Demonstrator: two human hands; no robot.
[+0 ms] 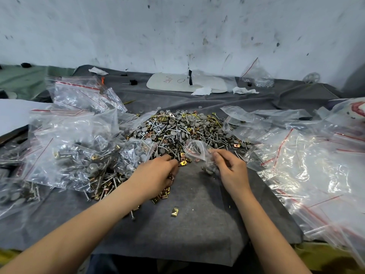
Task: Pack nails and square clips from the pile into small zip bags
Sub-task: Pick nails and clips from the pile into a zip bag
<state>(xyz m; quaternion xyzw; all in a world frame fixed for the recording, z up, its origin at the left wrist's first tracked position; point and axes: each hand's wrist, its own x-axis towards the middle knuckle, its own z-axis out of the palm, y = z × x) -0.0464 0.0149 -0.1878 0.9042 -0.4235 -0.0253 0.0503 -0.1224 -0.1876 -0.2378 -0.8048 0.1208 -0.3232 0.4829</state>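
**While one hand digs, the other holds a bag**

Where the near edge of the pile thins out on the grey cloth, the left hand lies palm down, its fingers curled over a scatter of brass-coloured square clips — whether it actually grips any cannot be told. The right hand pinches a small clear zip bag, whose mouth stands up against the pile; a few grey pieces show through the plastic beside the fingers. The pile is a tangle of thin silver nails, folded yellow and coppery clips, and round grey caps. Filled bags lie heaped to the left and empty red-striped bags to the right — one stray clip sits alone between the forearms.
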